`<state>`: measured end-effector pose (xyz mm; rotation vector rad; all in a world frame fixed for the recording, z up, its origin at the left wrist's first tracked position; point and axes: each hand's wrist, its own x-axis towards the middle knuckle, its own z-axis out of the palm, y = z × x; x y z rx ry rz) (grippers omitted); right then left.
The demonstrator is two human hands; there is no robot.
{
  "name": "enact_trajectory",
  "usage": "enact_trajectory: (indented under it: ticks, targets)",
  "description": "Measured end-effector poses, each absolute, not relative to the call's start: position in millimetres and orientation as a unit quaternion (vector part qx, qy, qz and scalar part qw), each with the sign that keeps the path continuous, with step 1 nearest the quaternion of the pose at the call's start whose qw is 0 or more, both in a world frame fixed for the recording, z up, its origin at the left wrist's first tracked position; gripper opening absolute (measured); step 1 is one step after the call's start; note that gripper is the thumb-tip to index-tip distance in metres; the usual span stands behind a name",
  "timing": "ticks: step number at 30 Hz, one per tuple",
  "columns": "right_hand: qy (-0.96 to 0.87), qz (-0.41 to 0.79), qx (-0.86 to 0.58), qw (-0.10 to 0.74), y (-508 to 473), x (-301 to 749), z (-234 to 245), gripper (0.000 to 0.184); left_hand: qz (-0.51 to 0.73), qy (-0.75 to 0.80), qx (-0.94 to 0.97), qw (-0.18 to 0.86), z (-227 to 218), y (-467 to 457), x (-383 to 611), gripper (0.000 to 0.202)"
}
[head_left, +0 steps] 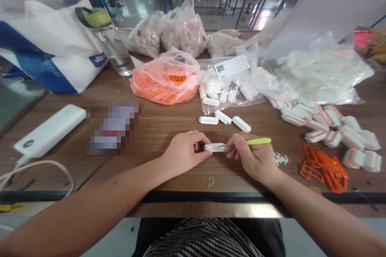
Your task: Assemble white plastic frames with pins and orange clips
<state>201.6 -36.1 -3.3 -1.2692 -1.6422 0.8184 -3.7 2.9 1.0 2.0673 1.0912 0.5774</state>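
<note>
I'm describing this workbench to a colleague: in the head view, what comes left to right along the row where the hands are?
white rectangular power bank → left hand → white plastic strip → right hand → tiny white plastic pieces → orange plastic frames

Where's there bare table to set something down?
Bare wood shows between the blurred item and the left hand, below the orange-filled bag, and along the near edge in front of the right hand. The right is crowded with white plastic parts and orange frames.

Three loose white plastic clips (223, 117), seemingly.
</note>
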Motion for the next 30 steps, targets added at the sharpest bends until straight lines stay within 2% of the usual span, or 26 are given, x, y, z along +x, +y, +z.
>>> enact_trajectory:
  ticks: [25,30]
  targets:
    - [-0.643,0.336,-0.521,0.449,-36.2,200.8,-2.8,0.037,0.22,0.423,0.803,0.356,2.6,2.6,-3.7,0.01]
    - [-0.612,0.332,-0.534,0.479,-35.7,200.1,-2.5,0.037,0.216,0.428,0.8,0.361,3.5,2.5,-3.6,0.011]
